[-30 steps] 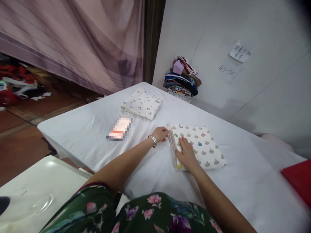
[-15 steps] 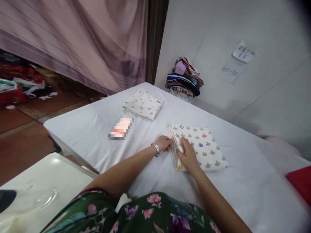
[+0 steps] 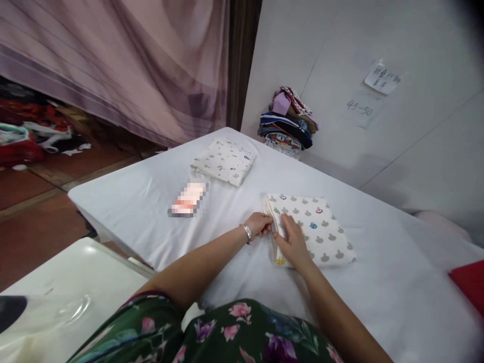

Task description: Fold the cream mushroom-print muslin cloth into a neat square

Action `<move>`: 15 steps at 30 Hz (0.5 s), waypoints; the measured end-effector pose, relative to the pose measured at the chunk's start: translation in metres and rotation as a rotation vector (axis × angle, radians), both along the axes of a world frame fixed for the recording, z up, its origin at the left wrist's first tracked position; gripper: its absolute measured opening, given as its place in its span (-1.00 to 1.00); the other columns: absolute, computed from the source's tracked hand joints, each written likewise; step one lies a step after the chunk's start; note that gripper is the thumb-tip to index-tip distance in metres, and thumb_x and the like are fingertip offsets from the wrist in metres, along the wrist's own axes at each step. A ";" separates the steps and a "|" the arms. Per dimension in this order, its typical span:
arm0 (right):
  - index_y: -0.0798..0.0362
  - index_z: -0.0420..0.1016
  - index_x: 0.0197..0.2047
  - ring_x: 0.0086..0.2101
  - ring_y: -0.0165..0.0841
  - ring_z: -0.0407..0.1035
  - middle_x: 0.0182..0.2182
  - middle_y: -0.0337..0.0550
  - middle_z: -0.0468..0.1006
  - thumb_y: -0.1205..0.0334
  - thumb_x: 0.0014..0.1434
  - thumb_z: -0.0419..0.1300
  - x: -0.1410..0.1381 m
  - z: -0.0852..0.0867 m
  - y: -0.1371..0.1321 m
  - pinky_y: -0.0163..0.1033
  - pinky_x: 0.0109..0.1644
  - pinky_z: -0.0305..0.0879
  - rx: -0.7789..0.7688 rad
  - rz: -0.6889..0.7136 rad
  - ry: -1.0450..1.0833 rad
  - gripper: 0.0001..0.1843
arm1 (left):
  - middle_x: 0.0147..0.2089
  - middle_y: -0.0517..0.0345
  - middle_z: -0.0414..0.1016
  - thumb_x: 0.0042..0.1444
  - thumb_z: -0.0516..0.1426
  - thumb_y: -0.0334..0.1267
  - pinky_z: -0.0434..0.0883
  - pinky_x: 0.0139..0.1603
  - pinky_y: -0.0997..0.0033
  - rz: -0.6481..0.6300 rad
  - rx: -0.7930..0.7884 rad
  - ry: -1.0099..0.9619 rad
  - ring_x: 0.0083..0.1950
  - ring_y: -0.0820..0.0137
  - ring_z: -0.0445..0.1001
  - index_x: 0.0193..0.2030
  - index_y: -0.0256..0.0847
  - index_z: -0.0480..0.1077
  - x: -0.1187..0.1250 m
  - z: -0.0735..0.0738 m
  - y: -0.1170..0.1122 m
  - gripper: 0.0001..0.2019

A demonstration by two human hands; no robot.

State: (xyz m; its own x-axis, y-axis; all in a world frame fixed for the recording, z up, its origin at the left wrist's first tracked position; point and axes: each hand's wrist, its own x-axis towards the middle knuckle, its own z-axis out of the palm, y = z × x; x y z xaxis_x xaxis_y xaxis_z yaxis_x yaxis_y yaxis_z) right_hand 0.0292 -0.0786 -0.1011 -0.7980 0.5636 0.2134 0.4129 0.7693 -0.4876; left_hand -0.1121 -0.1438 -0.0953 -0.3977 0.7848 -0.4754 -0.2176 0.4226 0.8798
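A folded white cloth printed with grey and coloured shapes (image 3: 317, 227) lies on the white-covered table (image 3: 143, 196). My right hand (image 3: 293, 241) rests flat on its near left part, fingers stretched out. My left hand (image 3: 260, 224), with a bracelet at the wrist, has its fingers curled against the cloth's left edge, pinching the stacked layers there.
A second folded patterned cloth (image 3: 224, 161) lies farther back on the table, with a blurred pink item (image 3: 188, 199) to its left front. A pile of folded clothes (image 3: 288, 120) sits against the wall. A red thing (image 3: 469, 282) is at the right edge.
My left hand has slid nearer along the cloth's left edge and closed in on it. My right hand stays on top of the cloth.
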 end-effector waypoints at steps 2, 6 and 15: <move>0.09 0.07 0.23 0.22 -0.20 -0.12 0.22 -0.03 0.09 0.03 0.14 -0.02 0.000 0.001 0.000 0.09 0.25 -0.21 -0.011 0.003 -0.012 -0.37 | -0.73 0.35 0.20 0.01 0.03 -0.35 0.02 -0.73 0.59 0.006 -0.006 0.062 -0.76 0.62 0.11 -0.57 -0.26 0.22 0.002 -0.003 0.005 -0.84; 0.07 0.11 0.22 0.22 -0.20 -0.13 0.23 -0.04 0.07 -0.04 0.17 -0.05 0.000 0.003 0.001 0.07 0.25 -0.22 -0.027 0.004 -0.033 -0.39 | -0.80 0.36 0.10 -0.06 0.04 -0.37 0.07 -0.71 0.56 -0.004 -0.028 0.159 -0.77 0.57 0.11 -0.60 -0.25 0.24 0.003 -0.008 0.011 -0.85; 0.08 0.20 0.19 0.23 -0.19 -0.17 0.24 -0.04 0.03 -0.03 0.25 -0.18 -0.005 0.009 -0.003 0.08 0.25 -0.24 0.016 -0.018 -0.183 -0.45 | -0.75 0.21 0.24 -0.11 0.08 -0.24 0.19 -0.56 0.51 -0.052 -0.082 0.518 -0.60 0.45 0.31 -0.68 -0.22 0.29 -0.004 -0.005 0.005 -0.80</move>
